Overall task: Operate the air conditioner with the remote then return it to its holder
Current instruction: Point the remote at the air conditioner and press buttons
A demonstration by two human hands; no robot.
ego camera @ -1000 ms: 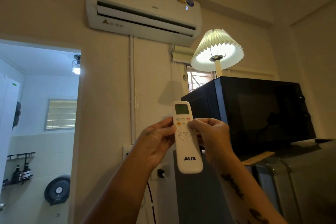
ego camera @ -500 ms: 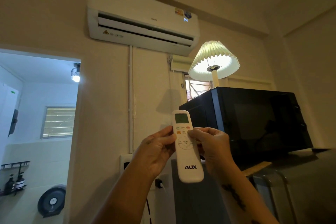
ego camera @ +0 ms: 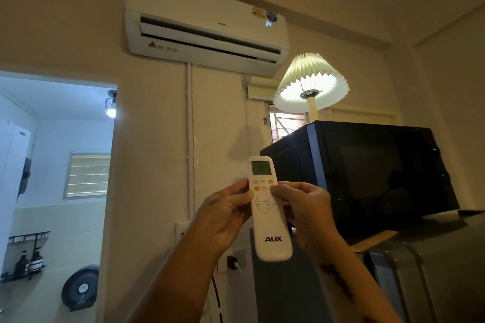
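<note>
Head view is showing both hands gripping the white remote [ego camera: 269, 207] upright: the left hand [ego camera: 223, 217] is clasping its left edge, while the right hand [ego camera: 308, 211] is pressing a thumb on its buttons. High on the wall, the air conditioner [ego camera: 204, 21] is displaying 24.

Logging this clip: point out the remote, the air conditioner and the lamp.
remote [ego camera: 273, 240], head view, lower body at the AUX logo.
air conditioner [ego camera: 199, 12], head view, white front panel above the vent.
lamp [ego camera: 309, 71], head view, pleated shade.
</note>
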